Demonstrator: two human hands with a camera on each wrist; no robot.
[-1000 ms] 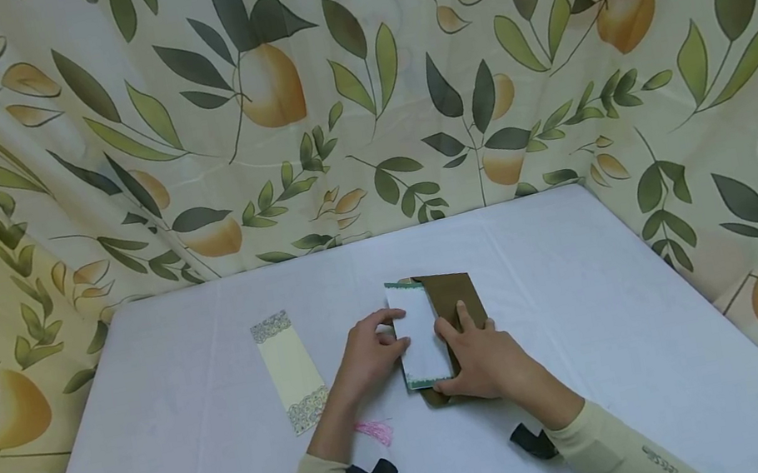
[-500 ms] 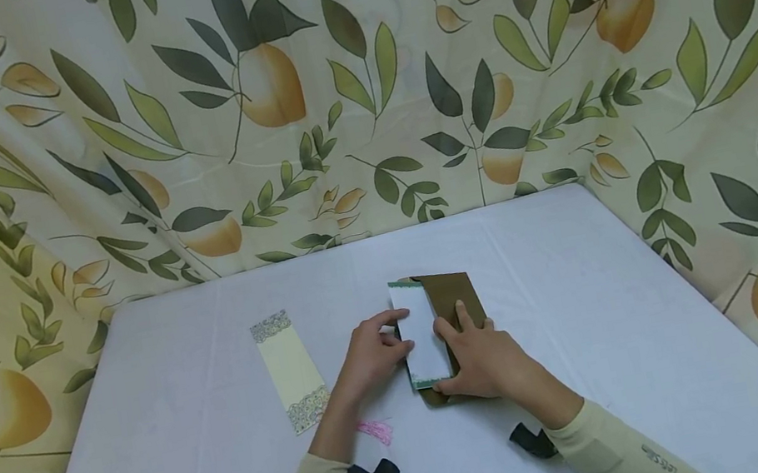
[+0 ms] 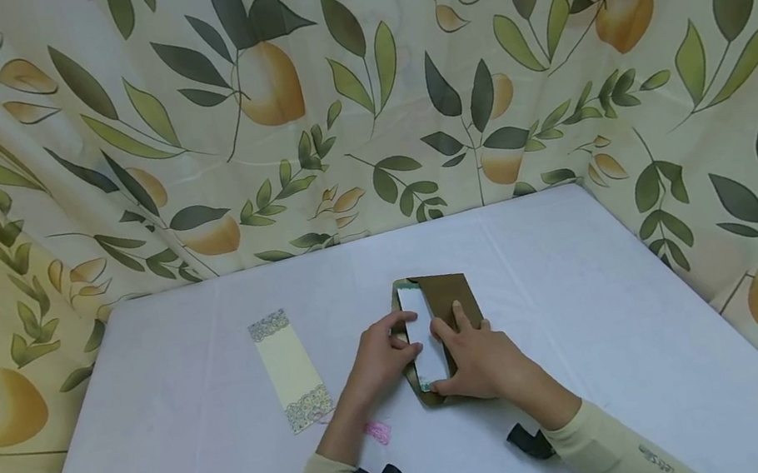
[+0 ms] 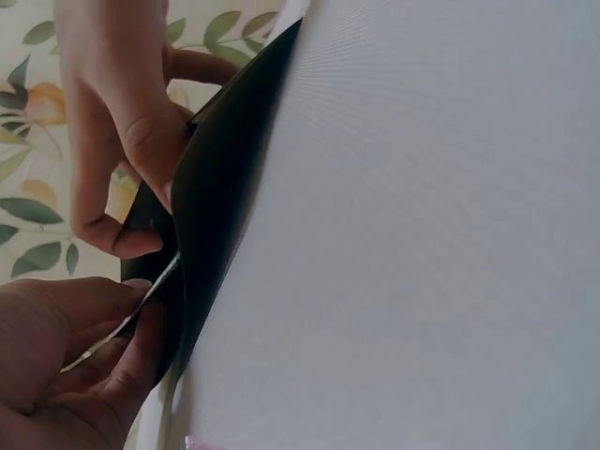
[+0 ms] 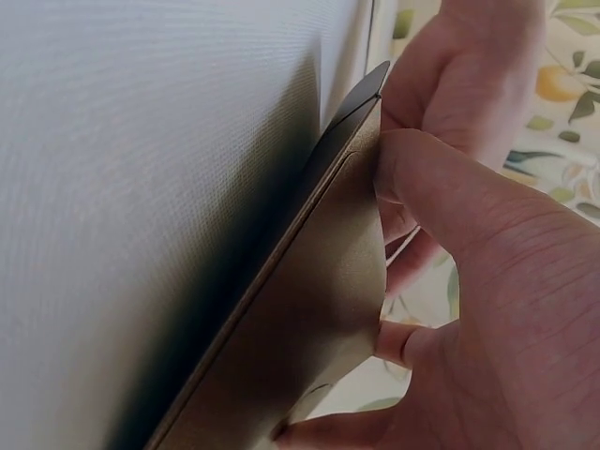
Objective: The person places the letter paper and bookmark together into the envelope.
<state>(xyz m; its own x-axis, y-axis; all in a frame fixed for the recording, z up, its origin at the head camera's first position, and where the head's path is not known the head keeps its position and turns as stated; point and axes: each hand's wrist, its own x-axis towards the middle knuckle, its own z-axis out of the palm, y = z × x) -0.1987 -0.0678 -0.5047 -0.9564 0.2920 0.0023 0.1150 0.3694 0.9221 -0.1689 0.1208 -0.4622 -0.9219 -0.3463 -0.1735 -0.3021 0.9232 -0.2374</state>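
A brown paper envelope (image 3: pixel 451 291) lies on the table, its mouth toward the left. Partly inside it is a white card (image 3: pixel 425 338) with green-patterned ends; its right part is hidden in the envelope. My left hand (image 3: pixel 381 356) pinches the card's left edge between thumb and fingers, as the left wrist view also shows with the thin card edge (image 4: pixel 117 328). On the envelope is my right hand (image 3: pixel 479 354), its thumb and a curled finger gripping the mouth's edge. The right wrist view shows the right thumb against the brown envelope (image 5: pixel 300 300), which bulges at the mouth.
To the left lies a pale yellow bookmark-like card (image 3: pixel 292 370) with grey patterned ends. A pink tassel (image 3: pixel 379 433) sits beside my left forearm. All of it is on a white-covered table (image 3: pixel 179 441), with a leaf-and-fruit patterned curtain (image 3: pixel 353 89) behind.
The white card has slid right, deeper into the envelope, and my left hand has moved right with it. The right hand has stayed almost in place on the envelope.
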